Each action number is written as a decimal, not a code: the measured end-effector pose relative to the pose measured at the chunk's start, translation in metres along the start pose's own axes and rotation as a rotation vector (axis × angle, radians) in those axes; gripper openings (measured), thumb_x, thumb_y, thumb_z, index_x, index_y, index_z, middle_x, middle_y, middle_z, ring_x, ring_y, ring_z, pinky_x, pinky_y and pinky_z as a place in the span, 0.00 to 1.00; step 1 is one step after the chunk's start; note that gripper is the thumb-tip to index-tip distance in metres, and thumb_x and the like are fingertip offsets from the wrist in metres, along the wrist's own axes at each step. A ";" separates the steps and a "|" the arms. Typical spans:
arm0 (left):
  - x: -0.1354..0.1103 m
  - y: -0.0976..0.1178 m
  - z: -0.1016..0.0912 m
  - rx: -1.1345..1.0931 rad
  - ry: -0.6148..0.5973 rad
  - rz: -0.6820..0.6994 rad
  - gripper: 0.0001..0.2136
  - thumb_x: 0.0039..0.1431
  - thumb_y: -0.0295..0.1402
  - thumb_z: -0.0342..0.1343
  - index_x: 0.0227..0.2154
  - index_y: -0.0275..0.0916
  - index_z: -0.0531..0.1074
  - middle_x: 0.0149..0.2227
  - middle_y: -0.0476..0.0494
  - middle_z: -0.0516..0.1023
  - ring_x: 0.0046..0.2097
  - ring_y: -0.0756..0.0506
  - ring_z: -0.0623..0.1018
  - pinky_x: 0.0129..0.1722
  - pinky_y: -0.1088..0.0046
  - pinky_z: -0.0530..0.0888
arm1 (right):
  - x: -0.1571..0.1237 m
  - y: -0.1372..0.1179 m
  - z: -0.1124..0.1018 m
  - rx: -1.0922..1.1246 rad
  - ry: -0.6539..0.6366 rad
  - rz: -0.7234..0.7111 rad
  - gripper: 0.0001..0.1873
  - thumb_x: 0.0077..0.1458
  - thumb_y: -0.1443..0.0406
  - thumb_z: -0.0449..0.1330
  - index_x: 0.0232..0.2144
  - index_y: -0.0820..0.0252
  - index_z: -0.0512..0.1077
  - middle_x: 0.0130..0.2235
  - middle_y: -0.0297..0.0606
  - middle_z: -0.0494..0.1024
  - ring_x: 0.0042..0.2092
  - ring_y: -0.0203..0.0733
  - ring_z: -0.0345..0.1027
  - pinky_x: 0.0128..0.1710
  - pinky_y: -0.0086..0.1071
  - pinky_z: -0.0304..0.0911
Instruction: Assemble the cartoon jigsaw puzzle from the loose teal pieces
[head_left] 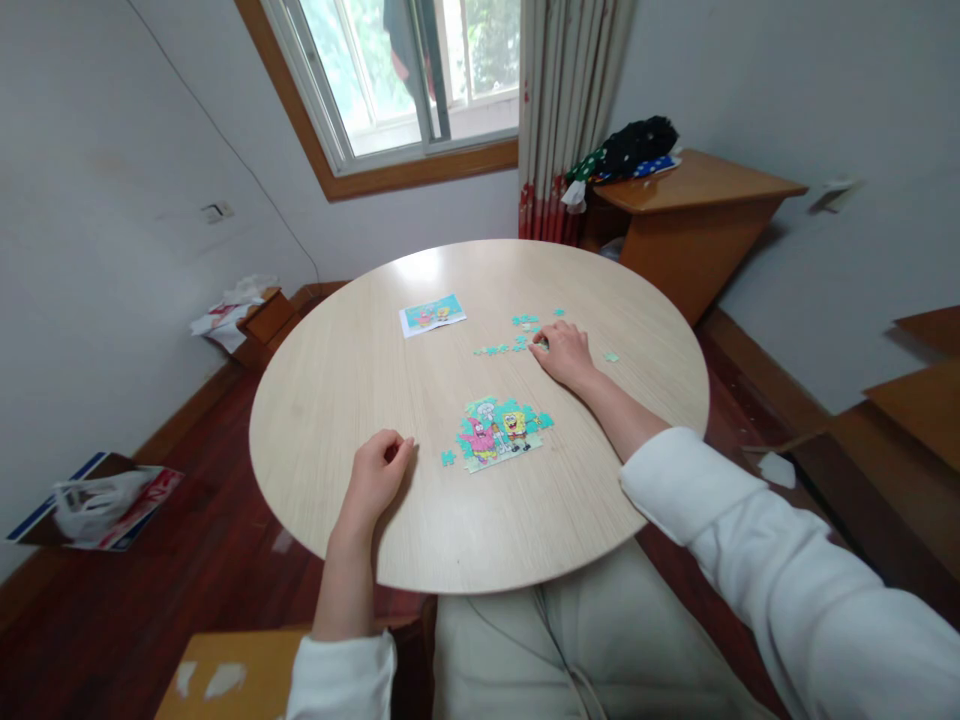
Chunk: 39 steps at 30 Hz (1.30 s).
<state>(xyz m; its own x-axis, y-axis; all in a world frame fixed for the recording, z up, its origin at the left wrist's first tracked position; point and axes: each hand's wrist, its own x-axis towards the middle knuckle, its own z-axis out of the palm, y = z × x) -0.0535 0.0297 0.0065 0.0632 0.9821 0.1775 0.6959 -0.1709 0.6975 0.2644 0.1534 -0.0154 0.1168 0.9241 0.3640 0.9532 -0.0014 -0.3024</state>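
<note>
Pale walls (420, 215) and a bright window (484, 60) frame the room where I work at a round, light wood table (315, 390), a brown desk (720, 185) beyond its far right edge. My white right sleeve (697, 490) crosses the table's right rim, well apart from the joined puzzle section (502, 435), which lies before me, toward the near edge. My right hand (564, 352) is over on the far side, at the loose pieces, thumb and fingers drawn narrow; whether they pinch one, I cannot tell. My left hand (381, 475) curls into a loose fist left of the section, no piece showing in it. The printed picture (433, 314) lies beyond both, handy for checking colours. The loose pieces (493, 351), mostly turquoise, seem best taken singly: gripped by the sides, lifted rather than dragged, pressed flat while my left fingertips steady the section. Between them and the section there is room for my wrist, and the lone piece (611, 357) beside my right forearm sits safely inside the rim. A small turquoise bit (448, 458), one piece or two, lies just left of the section, where a careless left hand could nudge it.
</note>
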 end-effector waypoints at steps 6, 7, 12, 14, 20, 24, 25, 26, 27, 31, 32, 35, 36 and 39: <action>0.000 -0.001 0.000 -0.004 -0.012 -0.003 0.14 0.54 0.40 0.49 0.18 0.39 0.59 0.20 0.52 0.60 0.25 0.50 0.62 0.27 0.73 0.59 | 0.000 -0.001 0.000 0.020 0.003 -0.006 0.11 0.55 0.61 0.53 0.34 0.59 0.73 0.42 0.46 0.72 0.46 0.52 0.60 0.44 0.42 0.54; 0.000 -0.001 0.000 -0.005 -0.013 -0.003 0.14 0.54 0.40 0.49 0.18 0.39 0.59 0.20 0.52 0.60 0.25 0.50 0.62 0.27 0.73 0.59 | -0.001 -0.001 -0.001 0.022 0.000 -0.004 0.10 0.55 0.61 0.54 0.34 0.59 0.73 0.42 0.46 0.72 0.46 0.52 0.60 0.44 0.42 0.54; 0.000 0.001 -0.001 -0.001 -0.009 -0.001 0.14 0.54 0.40 0.49 0.18 0.39 0.59 0.20 0.52 0.60 0.25 0.51 0.62 0.27 0.73 0.59 | -0.001 -0.002 -0.003 0.025 -0.021 0.000 0.10 0.55 0.61 0.54 0.35 0.59 0.72 0.43 0.46 0.71 0.47 0.51 0.60 0.44 0.42 0.54; 0.000 0.001 -0.001 -0.001 -0.007 -0.002 0.14 0.54 0.40 0.48 0.18 0.39 0.59 0.20 0.52 0.60 0.25 0.51 0.62 0.27 0.73 0.59 | 0.000 -0.001 -0.002 0.026 -0.029 0.000 0.10 0.55 0.61 0.54 0.35 0.59 0.72 0.43 0.46 0.71 0.47 0.51 0.60 0.45 0.42 0.54; 0.000 0.005 -0.003 0.008 -0.006 -0.001 0.14 0.53 0.40 0.49 0.17 0.39 0.59 0.20 0.52 0.60 0.25 0.50 0.62 0.27 0.73 0.60 | 0.001 0.002 0.002 0.045 -0.016 -0.008 0.10 0.56 0.62 0.53 0.35 0.57 0.73 0.43 0.45 0.71 0.47 0.51 0.60 0.45 0.43 0.53; 0.000 0.005 -0.003 0.012 -0.010 -0.005 0.14 0.53 0.40 0.48 0.17 0.39 0.59 0.20 0.52 0.61 0.25 0.50 0.62 0.27 0.73 0.60 | 0.001 0.002 0.002 0.060 -0.023 -0.005 0.10 0.56 0.62 0.53 0.36 0.57 0.73 0.42 0.45 0.71 0.47 0.51 0.59 0.45 0.43 0.53; 0.000 0.005 -0.003 0.009 -0.011 -0.006 0.13 0.53 0.40 0.48 0.18 0.39 0.59 0.20 0.52 0.61 0.25 0.50 0.62 0.27 0.73 0.60 | 0.001 0.002 0.002 0.062 -0.025 -0.002 0.10 0.56 0.62 0.53 0.36 0.57 0.73 0.42 0.45 0.71 0.47 0.51 0.59 0.46 0.43 0.53; 0.000 0.004 -0.003 0.007 -0.010 -0.006 0.13 0.53 0.40 0.48 0.18 0.39 0.59 0.20 0.52 0.61 0.25 0.50 0.62 0.27 0.73 0.60 | 0.001 0.001 0.002 0.063 -0.027 0.000 0.10 0.56 0.63 0.53 0.36 0.57 0.73 0.42 0.44 0.71 0.47 0.51 0.59 0.46 0.43 0.53; 0.000 0.004 -0.002 0.005 -0.009 -0.005 0.13 0.53 0.40 0.48 0.18 0.39 0.59 0.20 0.52 0.61 0.25 0.50 0.62 0.28 0.73 0.60 | 0.001 0.001 0.001 0.064 -0.028 0.001 0.10 0.56 0.63 0.53 0.36 0.57 0.73 0.42 0.44 0.71 0.47 0.51 0.59 0.46 0.43 0.53; 0.000 0.002 -0.002 0.012 -0.012 -0.007 0.13 0.53 0.40 0.49 0.18 0.39 0.60 0.20 0.52 0.61 0.25 0.50 0.63 0.28 0.73 0.60 | 0.001 0.000 0.000 0.069 -0.028 0.004 0.10 0.55 0.63 0.53 0.36 0.57 0.73 0.43 0.45 0.71 0.48 0.51 0.59 0.45 0.43 0.53; 0.000 0.002 -0.002 0.014 -0.014 -0.009 0.13 0.53 0.40 0.49 0.18 0.39 0.60 0.20 0.52 0.61 0.25 0.50 0.63 0.28 0.73 0.60 | 0.000 0.000 0.000 0.070 -0.026 0.006 0.10 0.55 0.63 0.53 0.36 0.57 0.73 0.43 0.45 0.71 0.48 0.51 0.60 0.45 0.43 0.53; 0.000 0.003 -0.002 0.013 -0.008 -0.009 0.14 0.53 0.40 0.49 0.18 0.39 0.60 0.20 0.52 0.61 0.25 0.50 0.62 0.27 0.73 0.60 | 0.000 0.000 -0.001 0.074 -0.026 0.009 0.10 0.55 0.63 0.53 0.36 0.57 0.73 0.43 0.45 0.71 0.47 0.51 0.60 0.46 0.44 0.53; 0.000 0.003 -0.002 0.012 -0.006 -0.007 0.14 0.53 0.40 0.49 0.17 0.39 0.60 0.19 0.52 0.61 0.25 0.50 0.62 0.27 0.73 0.60 | 0.000 0.000 -0.001 0.074 -0.026 0.009 0.10 0.55 0.63 0.53 0.36 0.57 0.73 0.43 0.45 0.71 0.47 0.51 0.60 0.46 0.44 0.53; 0.001 0.002 -0.002 0.014 -0.005 0.001 0.14 0.53 0.40 0.49 0.18 0.39 0.60 0.20 0.52 0.60 0.25 0.50 0.62 0.27 0.73 0.60 | 0.000 0.000 -0.001 0.073 -0.027 0.006 0.10 0.55 0.63 0.53 0.36 0.57 0.73 0.43 0.45 0.71 0.47 0.51 0.59 0.45 0.44 0.53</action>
<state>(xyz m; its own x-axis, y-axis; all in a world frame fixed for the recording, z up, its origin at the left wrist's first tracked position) -0.0536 0.0298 0.0088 0.0671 0.9823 0.1749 0.7054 -0.1707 0.6879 0.2644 0.1526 -0.0143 0.1141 0.9340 0.3385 0.9295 0.0199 -0.3683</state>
